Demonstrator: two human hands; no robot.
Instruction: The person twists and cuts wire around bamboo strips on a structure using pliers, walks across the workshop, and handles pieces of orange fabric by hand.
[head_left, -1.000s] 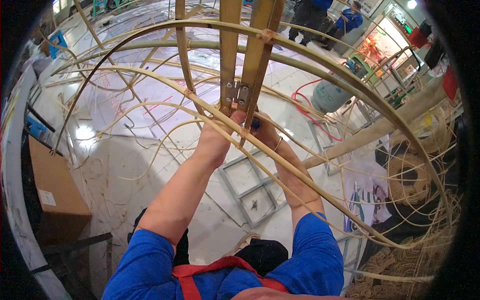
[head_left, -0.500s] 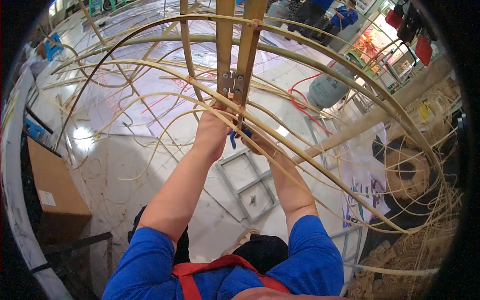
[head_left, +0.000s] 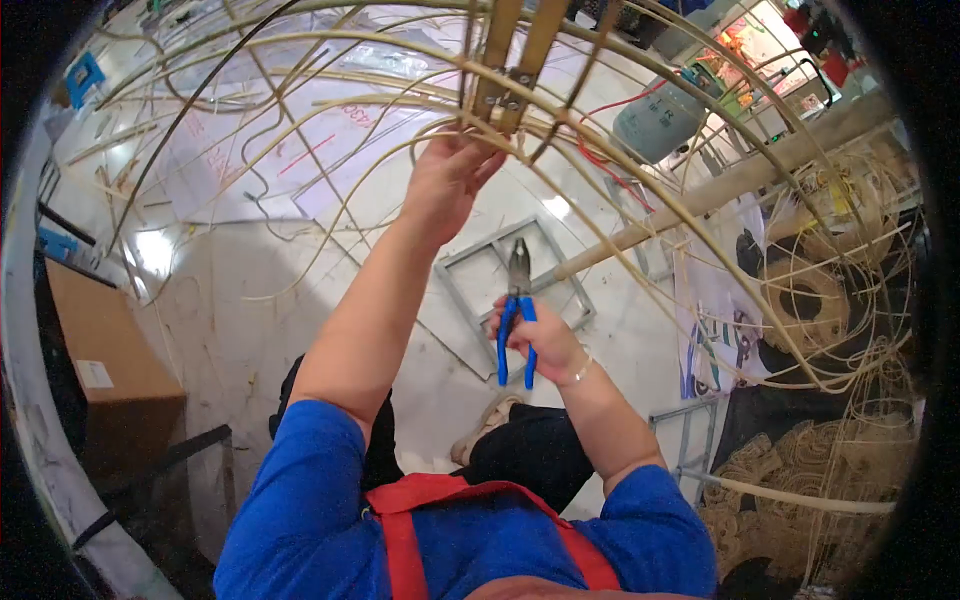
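Note:
My left hand (head_left: 450, 185) reaches up to the joint of a bent bamboo frame, its fingers closed round a bamboo strip (head_left: 485, 128) just below a metal hinge (head_left: 508, 88). The fingertips are partly hidden behind the strips. Two upright flat slats (head_left: 545, 40) meet at that hinge. Lower and nearer to me, my right hand (head_left: 540, 335) holds a pair of pliers (head_left: 519, 270) with blue handles. The jaws point up and away from me, apart from the frame. Long curved strips (head_left: 640, 165) arch across the view on both sides.
A grey metal grid frame (head_left: 455, 265) lies on the tiled floor. At the left stands a cardboard box (head_left: 110, 340). A gas cylinder (head_left: 655, 120) with a red hose is at the back right. A pole (head_left: 690, 195) slants across the right, near coiled brown material (head_left: 805, 300).
My right hand has drawn the pliers down from the joint, towards me. My left hand stays at the joint. The bamboo frame now appears higher and turned slightly.

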